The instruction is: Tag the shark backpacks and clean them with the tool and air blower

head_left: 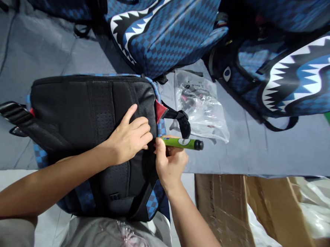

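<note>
A black-backed backpack [72, 114] with blue checkered sides lies back-panel up in front of me, partly over the table's near edge. My left hand [133, 136] rests on its padded panel, the fingers curled at the right edge and gripping the material, while one finger sticks out. Right beside it, my right hand [171, 160] is closed around a green marker pen [180, 142] with a black end pointing right. The other end of the pen is hidden by my fingers at the backpack's edge. A red tab [160, 111] shows at the side seam just above.
Blue checkered backpacks with shark-mouth prints [181, 25] stand at the back, and another shark-mouth backpack [298, 74] is at the right. A clear plastic bag [201, 106] lies on the grey tablecloth [256, 151]. Cardboard boxes [223, 209] are below the table edge.
</note>
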A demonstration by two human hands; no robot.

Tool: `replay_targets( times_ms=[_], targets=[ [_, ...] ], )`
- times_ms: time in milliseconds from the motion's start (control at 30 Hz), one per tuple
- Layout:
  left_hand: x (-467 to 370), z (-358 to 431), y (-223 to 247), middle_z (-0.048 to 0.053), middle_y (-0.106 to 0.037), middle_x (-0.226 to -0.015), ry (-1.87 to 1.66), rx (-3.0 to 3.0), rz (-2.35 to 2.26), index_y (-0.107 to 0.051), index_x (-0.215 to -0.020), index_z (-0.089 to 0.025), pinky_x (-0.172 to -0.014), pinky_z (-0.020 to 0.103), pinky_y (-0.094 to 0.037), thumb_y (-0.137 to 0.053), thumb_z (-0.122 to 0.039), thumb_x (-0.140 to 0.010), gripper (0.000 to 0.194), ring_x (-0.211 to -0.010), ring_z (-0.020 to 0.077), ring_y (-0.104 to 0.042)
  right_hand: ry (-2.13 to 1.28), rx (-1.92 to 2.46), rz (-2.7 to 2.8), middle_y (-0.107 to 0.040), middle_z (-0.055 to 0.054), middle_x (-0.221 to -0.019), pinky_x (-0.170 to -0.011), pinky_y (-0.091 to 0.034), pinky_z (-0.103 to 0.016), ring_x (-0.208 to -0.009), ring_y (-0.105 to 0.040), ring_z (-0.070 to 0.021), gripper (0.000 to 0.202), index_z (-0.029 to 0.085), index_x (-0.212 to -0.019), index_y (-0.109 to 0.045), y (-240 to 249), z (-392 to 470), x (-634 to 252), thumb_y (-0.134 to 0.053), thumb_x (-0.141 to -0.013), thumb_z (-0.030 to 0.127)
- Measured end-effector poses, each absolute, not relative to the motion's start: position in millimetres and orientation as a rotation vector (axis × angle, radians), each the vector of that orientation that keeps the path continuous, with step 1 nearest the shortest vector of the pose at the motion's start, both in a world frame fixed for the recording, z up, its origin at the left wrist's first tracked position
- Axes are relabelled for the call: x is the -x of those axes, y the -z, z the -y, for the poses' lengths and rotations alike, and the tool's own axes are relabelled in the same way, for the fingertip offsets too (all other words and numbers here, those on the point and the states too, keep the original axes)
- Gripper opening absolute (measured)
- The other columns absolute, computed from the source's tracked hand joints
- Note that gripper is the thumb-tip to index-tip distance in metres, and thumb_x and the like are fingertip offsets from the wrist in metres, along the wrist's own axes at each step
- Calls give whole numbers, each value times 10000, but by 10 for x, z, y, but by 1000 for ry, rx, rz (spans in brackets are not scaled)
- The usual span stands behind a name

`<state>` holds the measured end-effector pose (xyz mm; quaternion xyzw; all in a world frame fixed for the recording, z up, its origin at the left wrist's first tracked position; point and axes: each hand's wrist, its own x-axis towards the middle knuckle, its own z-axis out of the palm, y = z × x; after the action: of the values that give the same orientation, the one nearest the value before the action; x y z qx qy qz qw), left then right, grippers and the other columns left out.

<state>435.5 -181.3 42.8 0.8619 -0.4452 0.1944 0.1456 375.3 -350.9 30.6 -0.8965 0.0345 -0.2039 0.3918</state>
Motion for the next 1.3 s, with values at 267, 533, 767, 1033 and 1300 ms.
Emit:
replay_targets(
  times_ms=[267, 533, 767, 1033, 1300],
  targets=[
    [-4306, 1799, -563, 34, -650, -903, -544, -2565, 1301, -635, -864, -179, -1151, 621, -326, -691, -416, -862, 244, -1020, 236, -592, 575, 2326, 7, -692, -86, -604, -490, -480, -318, -512, -664, -242, 423, 177, -768, -682, -257, 3613, -3834, -571, -905, 562],
    [-4837, 1675, -866, 21, -684, -749, -560, -2666, 1765, -670, -800, -206, -749, 385, -498, -453, -545, -975, 439, -738, 194, -646, 672, 2240, 43, -707, -117, -656, -468, -478, -361, -536, -683, -299, 485, 172, -812, -672, -303, 3578, -3708, -550, -884, 635],
    [-4052, 1621, -1514, 32, -642, -613, -1050, -2809, 1306, -645, -702, -201, -654, 377, -401, -341, -434, -1018, 497, -635, 179, -614, 929, 1883, 418, -756, -65, -988, -676, -585, -335, -672, -729, -188, 273, 229, -1214, -600, -659, 3556, -3248, -577, -942, 240],
    [-3253, 1648, -1562, 92, -663, -652, -1065, -2886, 449, -646, -718, -162, -685, 380, -370, -297, -432, -1038, 545, -720, 224, -649, 942, 2060, 1209, -728, -73, -1097, -795, -553, -363, -932, -701, -225, 334, 262, -1182, -610, -1106, 3812, -3589, -585, -867, 155],
    [-3106, 1433, -1213, 45, -709, -790, -577, -2819, 769, -666, -879, -162, -689, 307, -451, -451, -284, -1004, 277, -757, 181, -657, 850, 2089, 1096, -706, -98, -1097, -781, -547, -345, -895, -665, -205, 313, 213, -1182, -591, -770, 3728, -3392, -544, -889, 114]
  ],
)
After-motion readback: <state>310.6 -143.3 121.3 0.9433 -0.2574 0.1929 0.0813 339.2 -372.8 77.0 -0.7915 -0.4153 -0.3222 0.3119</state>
